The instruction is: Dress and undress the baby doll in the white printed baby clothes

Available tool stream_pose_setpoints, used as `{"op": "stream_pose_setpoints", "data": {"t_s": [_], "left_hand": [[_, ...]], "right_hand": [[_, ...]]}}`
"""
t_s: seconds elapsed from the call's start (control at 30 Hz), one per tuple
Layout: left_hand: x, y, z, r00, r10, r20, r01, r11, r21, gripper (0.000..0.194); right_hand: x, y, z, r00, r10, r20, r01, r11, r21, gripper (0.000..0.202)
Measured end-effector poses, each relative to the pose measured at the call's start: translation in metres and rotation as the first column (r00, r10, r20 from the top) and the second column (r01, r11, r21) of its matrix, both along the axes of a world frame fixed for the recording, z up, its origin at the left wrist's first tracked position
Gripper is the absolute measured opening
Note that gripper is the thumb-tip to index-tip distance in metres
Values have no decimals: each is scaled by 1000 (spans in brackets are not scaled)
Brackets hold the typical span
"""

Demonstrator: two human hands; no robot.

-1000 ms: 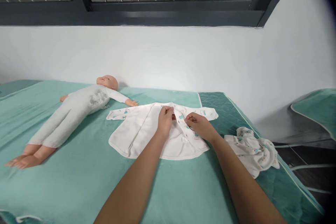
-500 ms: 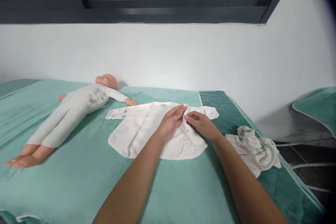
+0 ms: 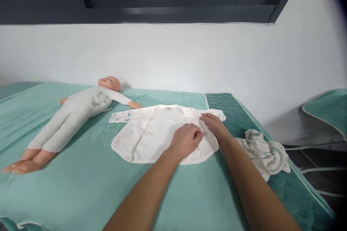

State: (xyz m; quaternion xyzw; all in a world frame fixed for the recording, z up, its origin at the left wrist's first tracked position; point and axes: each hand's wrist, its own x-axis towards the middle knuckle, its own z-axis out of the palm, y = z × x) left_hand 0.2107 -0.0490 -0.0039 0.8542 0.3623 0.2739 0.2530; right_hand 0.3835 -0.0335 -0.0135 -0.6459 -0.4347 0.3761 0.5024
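A white baby shirt [image 3: 162, 133] lies spread out on the bed, its front panels folded outward and its printed sleeves stretched to both sides. My left hand [image 3: 187, 140] rests on the right half of the shirt, fingers curled and closed at the cloth. Close by, my right hand [image 3: 215, 126] touches the shirt near its right sleeve, with the fingers bent together against the fabric. The exact grip of both hands on the cloth is partly hidden by the fingers.
A baby doll [image 3: 81, 108] in a white suit lies at the left, one hand near the shirt's left sleeve. Crumpled printed baby clothing [image 3: 267, 155] sits right of my right forearm. Green bedding [image 3: 81, 195] covers the bed, which meets a white wall [image 3: 162, 57] below a barred window.
The shirt's right front panel has been turned outward and now lies flatter to the right. My left hand has moved down and right and curled; my right hand has shifted slightly right.
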Motion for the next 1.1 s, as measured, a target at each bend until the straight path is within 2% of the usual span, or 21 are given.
{"op": "stream_pose_setpoints", "data": {"t_s": [0.1,0.2,0.33,0.43,0.5,0.57,0.67,0.77,0.87,0.93,1.03,1.1], "left_hand": [[3,-11,2,982,-106,-156,135,974,184,29],[4,-16,2,962,-164,-220,223,935,277,26],[5,-17,1,946,-207,-251,268,933,241,29],[4,-16,2,947,-240,-214,280,943,180,27],[4,-16,4,948,-261,-184,290,945,153,27],[4,-18,5,944,-280,-173,305,942,139,26],[5,-20,5,937,-311,-157,332,934,132,24],[7,-21,3,935,-339,-108,349,932,95,27],[6,-19,2,954,-298,-44,300,953,44,31],[5,-18,3,968,-250,18,251,968,-25,29],[3,-18,6,971,-233,54,238,964,-120,29],[3,-18,7,968,-246,39,249,961,-117,28]], "right_hand": [[5,-3,4,999,49,13,-48,998,-35,30],[13,-5,4,992,61,107,-57,998,-39,36],[29,-4,-3,944,-8,330,7,1000,3,29],[34,-5,-3,871,-75,485,53,997,59,25],[32,-6,0,828,-129,545,61,988,141,21],[23,-9,5,823,-165,543,31,968,247,20],[2,-14,12,867,-71,494,-100,945,311,25],[-15,-12,11,845,108,523,-260,939,226,32],[-22,-1,3,786,235,572,-358,927,111,40],[-23,10,-5,714,295,635,-416,908,47,46],[-24,22,-12,518,357,777,-489,869,-73,54],[-27,25,-13,411,367,835,-485,863,-140,60]]}}
